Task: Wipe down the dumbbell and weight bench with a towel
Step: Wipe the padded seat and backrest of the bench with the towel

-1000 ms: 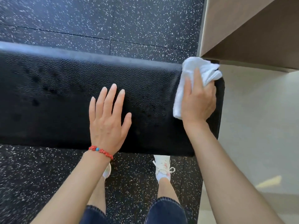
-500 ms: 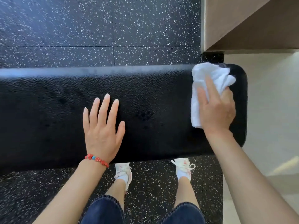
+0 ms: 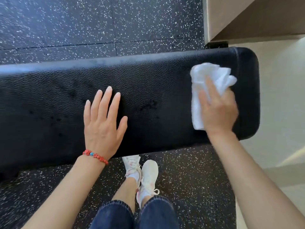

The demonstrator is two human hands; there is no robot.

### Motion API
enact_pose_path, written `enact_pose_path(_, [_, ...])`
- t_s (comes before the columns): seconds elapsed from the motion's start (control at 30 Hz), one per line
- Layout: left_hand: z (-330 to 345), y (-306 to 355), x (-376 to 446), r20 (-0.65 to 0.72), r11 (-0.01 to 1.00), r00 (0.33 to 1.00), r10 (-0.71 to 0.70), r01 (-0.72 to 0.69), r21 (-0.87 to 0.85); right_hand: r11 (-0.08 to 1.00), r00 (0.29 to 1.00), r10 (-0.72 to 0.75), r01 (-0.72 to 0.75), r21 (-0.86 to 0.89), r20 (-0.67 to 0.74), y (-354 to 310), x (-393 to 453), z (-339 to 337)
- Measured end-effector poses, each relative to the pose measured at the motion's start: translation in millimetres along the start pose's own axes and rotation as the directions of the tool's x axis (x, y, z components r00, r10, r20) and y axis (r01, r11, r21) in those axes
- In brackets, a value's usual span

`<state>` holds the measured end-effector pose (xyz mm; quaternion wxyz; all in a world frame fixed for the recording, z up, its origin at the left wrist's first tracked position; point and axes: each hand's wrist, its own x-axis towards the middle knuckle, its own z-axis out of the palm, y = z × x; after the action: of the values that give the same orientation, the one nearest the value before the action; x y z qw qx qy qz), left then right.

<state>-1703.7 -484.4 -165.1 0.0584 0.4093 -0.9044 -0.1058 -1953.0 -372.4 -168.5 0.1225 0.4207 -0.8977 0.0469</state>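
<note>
Progress: mid-task, bench stage. Towel (image 3: 209, 83) down on the right end of the bench (image 3: 156, 83), pressed flat under the right hand (image 3: 218, 111); wiping under way by the look of it, hand slightly blurred. Remaining, as judged: most of the pad leftward, where dark spots and smudges sit on the surface near and left of the left hand (image 3: 103, 124). Dumbbell: not in view; wiped or not, cannot tell.

Bench: black, pebbled upholstery, long pad lying across the view, rounded right corner with a seam near the end. Dull sheen along the far edge. Set on a black speckled floor (image 3: 82, 22); right end reaching over a pale floor.

Towel: white, terry-like, bunched and loosely folded, top portion puffed up past the fingers, lower portion flat along the pad.

Right hand: fingers curled over the towel, gripping and pressing it to the pad.

Left hand: open, flat, fingers spread, palm down on the pad mid-length, holding nothing; red bead bracelet (image 3: 95, 157) at the wrist. Well apart from the towel.
</note>
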Motion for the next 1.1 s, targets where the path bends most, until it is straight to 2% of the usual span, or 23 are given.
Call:
enact_pose_path(0.1, [-6.1,-17.8,-9.6,-0.028,1.000,0.999,-0.024,0.024,0.001,0.950,0.945,0.281,-0.299,0.093,0.165,15.0,-6.6,-5.2])
enact_pose_path(0.2, [-10.3,-31.3,-22.5,-0.091,1.000,0.995,-0.028,0.028,-0.003,0.895,0.910,0.381,-0.408,0.181,0.163,-14.1,-15.6,-8.8])
enact_pose_path(0.27, [-10.5,-34.8,-35.0,-0.119,1.000,0.992,-0.026,0.025,-0.011,0.919,0.944,0.293,-0.323,0.228,0.154,-48.0,-31.3,-10.7])
enact_pose_path(0.37, [-7.8,-34.0,-57.7,-0.116,0.999,0.993,-0.032,0.032,-0.005,0.969,0.994,0.050,-0.072,0.235,0.096,-85.0,-49.2,-15.0])
enact_pose_path(0.47, [-2.1,-33.4,-77.4,-0.078,0.998,0.995,-0.058,0.060,0.017,0.973,0.991,-0.130,0.130,0.193,-0.010,-64.6,-45.9,-10.6])
enact_pose_path(0.5, [-0.6,-34.1,-80.4,-0.067,0.998,0.996,-0.064,0.066,0.026,0.978,0.990,-0.141,0.139,0.153,0.003,-50.0,-43.9,-9.6])
enact_pose_path(0.53, [0.7,-35.0,-82.1,-0.062,0.997,0.996,-0.065,0.067,0.032,0.990,0.996,-0.087,0.084,0.111,0.028,-35.2,-42.4,-8.9])
enact_pose_path(0.57, [2.0,-36.1,-82.3,-0.065,0.997,0.996,-0.064,0.067,0.035,0.995,0.997,0.032,-0.039,0.093,0.076,-22.8,-41.1,-8.7])
enact_pose_path(0.67, [5.6,-36.7,-81.7,-0.079,0.997,0.995,-0.062,0.065,0.036,0.892,0.902,0.385,-0.418,0.173,0.195,-8.0,-42.3,-7.1])
enact_pose_path(0.73, [7.8,-35.0,-81.6,-0.097,0.996,0.993,-0.073,0.077,0.042,0.842,0.868,0.457,-0.492,0.220,0.194,-19.5,-45.0,-4.7])
enact_pose_path(0.8, [9.6,-31.5,-82.3,-0.104,0.995,0.991,-0.087,0.093,0.046,0.857,0.897,0.384,-0.434,0.276,0.218,-49.7,-50.4,-5.4])
enact_pose_path(0.87, [10.1,-28.4,-82.1,-0.110,0.993,0.989,-0.103,0.108,0.044,0.929,0.968,0.220,-0.245,0.277,0.119,-92.9,-58.0,-10.2])
enact_pose_path(0.9, [9.9,-27.5,-82.1,-0.111,0.993,0.988,-0.107,0.113,0.042,0.954,0.985,0.124,-0.152,0.259,0.124,-109.4,-61.6,-15.3])
enact_pose_path(1.0, [8.5,-27.8,-82.9,-0.105,0.992,0.988,-0.110,0.115,0.043,0.966,0.990,-0.136,0.127,0.225,0.025,-108.9,-58.9,-16.5])
enact_pose_path(1.07, [6.6,-29.0,-83.1,-0.092,0.993,0.990,-0.107,0.111,0.049,0.980,0.986,-0.166,0.163,0.112,0.017,-83.8,-55.4,-12.7])
enact_pose_path(1.1, [5.8,-29.5,-83.0,-0.084,0.993,0.991,-0.104,0.109,0.046,0.990,0.993,-0.103,0.097,0.102,0.056,-71.1,-53.2,-11.7])
